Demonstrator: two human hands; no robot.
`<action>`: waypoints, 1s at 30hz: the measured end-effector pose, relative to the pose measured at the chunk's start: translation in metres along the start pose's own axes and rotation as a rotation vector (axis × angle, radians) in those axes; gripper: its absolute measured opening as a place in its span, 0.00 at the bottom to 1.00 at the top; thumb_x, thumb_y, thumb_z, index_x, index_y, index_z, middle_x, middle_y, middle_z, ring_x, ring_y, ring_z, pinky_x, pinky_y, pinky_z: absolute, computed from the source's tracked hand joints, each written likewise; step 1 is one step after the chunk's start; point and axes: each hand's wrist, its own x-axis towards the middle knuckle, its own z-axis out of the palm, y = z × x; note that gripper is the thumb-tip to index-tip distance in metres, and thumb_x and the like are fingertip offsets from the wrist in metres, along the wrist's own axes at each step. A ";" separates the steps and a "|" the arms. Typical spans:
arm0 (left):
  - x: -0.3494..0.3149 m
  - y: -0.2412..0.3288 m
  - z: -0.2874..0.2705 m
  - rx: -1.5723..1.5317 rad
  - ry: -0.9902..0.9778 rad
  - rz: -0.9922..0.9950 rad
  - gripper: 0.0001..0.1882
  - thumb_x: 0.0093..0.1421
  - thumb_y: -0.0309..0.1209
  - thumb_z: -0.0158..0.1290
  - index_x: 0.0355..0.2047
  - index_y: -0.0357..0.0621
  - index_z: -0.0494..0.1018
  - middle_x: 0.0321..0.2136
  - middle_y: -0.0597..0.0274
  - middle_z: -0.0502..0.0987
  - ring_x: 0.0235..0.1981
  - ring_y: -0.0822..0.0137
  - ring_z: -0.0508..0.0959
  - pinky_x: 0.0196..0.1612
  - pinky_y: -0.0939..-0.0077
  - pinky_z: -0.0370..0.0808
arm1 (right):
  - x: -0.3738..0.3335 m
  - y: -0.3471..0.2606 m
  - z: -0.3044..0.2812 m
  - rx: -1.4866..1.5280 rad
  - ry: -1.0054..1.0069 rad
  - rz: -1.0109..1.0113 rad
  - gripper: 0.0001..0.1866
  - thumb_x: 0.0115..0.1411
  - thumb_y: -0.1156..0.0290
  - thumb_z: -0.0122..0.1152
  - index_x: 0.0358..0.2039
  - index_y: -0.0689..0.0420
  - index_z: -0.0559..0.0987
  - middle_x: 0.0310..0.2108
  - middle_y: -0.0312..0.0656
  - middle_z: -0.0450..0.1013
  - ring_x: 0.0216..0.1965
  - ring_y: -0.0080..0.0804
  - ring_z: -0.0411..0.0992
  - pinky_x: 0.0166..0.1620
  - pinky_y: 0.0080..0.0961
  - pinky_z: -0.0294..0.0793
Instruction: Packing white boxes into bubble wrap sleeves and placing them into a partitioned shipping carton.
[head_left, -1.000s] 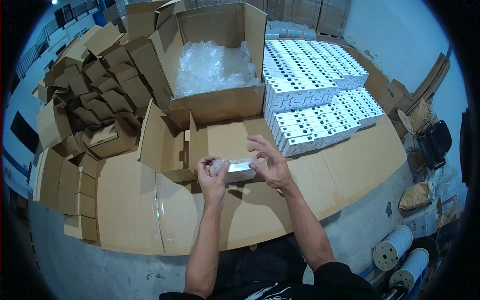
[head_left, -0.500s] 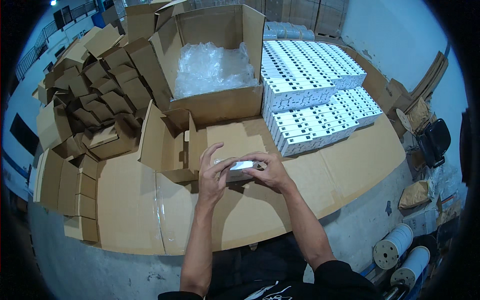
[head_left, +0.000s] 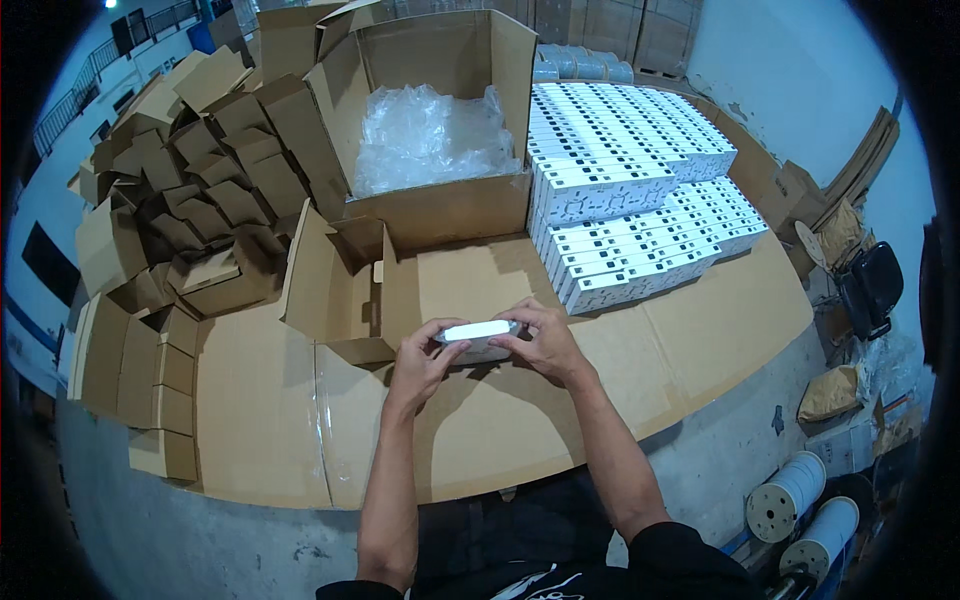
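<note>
White on its bright top face, a small box [head_left: 478, 331] sits between the person's two hands, over the front part of the cardboard-covered table [head_left: 560, 425]. The left hand [head_left: 418, 365] grips its left end and the right hand [head_left: 548, 345] its right end, thumbs on the near side; both grips are narrow, closed around the box. Whether its underside touches the cardboard, I cannot tell. Just left of the hands stands an open brown carton [head_left: 403, 300]. Behind is a bigger carton [head_left: 440, 208] holding crumpled clear plastic [head_left: 430, 140], with stacked white boxes [head_left: 615, 190] to its right.
</note>
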 end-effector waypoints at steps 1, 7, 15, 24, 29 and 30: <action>-0.001 0.000 0.002 -0.025 -0.005 -0.091 0.13 0.62 0.28 0.63 0.46 0.38 0.79 0.35 0.65 0.79 0.35 0.76 0.75 0.36 0.80 0.73 | 0.000 0.000 -0.003 -0.073 0.018 -0.118 0.18 0.53 0.70 0.75 0.45 0.60 0.84 0.41 0.45 0.79 0.40 0.37 0.78 0.43 0.30 0.79; -0.003 -0.015 0.002 0.011 -0.022 -0.178 0.12 0.65 0.30 0.61 0.45 0.38 0.77 0.29 0.71 0.75 0.28 0.79 0.69 0.31 0.81 0.68 | -0.003 -0.014 -0.003 -0.167 0.009 -0.281 0.14 0.58 0.74 0.69 0.46 0.61 0.82 0.38 0.47 0.79 0.37 0.38 0.78 0.38 0.33 0.77; -0.040 0.003 0.029 0.405 0.172 0.024 0.42 0.63 0.36 0.61 0.70 0.37 0.51 0.65 0.36 0.61 0.66 0.44 0.64 0.68 0.55 0.61 | 0.014 -0.009 -0.021 -0.197 0.009 -0.180 0.12 0.63 0.78 0.62 0.47 0.64 0.78 0.36 0.49 0.79 0.30 0.34 0.80 0.35 0.29 0.81; -0.081 0.007 0.028 0.946 0.022 0.102 0.31 0.64 0.43 0.57 0.61 0.38 0.66 0.64 0.50 0.65 0.68 0.49 0.60 0.70 0.49 0.56 | 0.113 -0.055 0.035 0.073 0.039 -0.386 0.12 0.67 0.81 0.55 0.51 0.66 0.73 0.36 0.48 0.78 0.37 0.30 0.81 0.42 0.25 0.83; -0.075 0.006 0.030 0.909 0.059 0.121 0.28 0.62 0.39 0.57 0.60 0.39 0.68 0.61 0.50 0.67 0.66 0.49 0.62 0.69 0.50 0.57 | 0.174 -0.062 0.077 0.033 -0.070 -0.512 0.13 0.64 0.81 0.57 0.49 0.64 0.74 0.34 0.52 0.76 0.34 0.37 0.80 0.39 0.34 0.79; -0.074 0.007 0.030 0.885 0.062 0.118 0.28 0.62 0.38 0.57 0.59 0.39 0.68 0.61 0.50 0.67 0.66 0.49 0.63 0.69 0.51 0.57 | 0.181 -0.062 0.081 0.035 -0.071 -0.513 0.13 0.64 0.81 0.57 0.49 0.64 0.74 0.34 0.52 0.76 0.34 0.37 0.80 0.39 0.34 0.79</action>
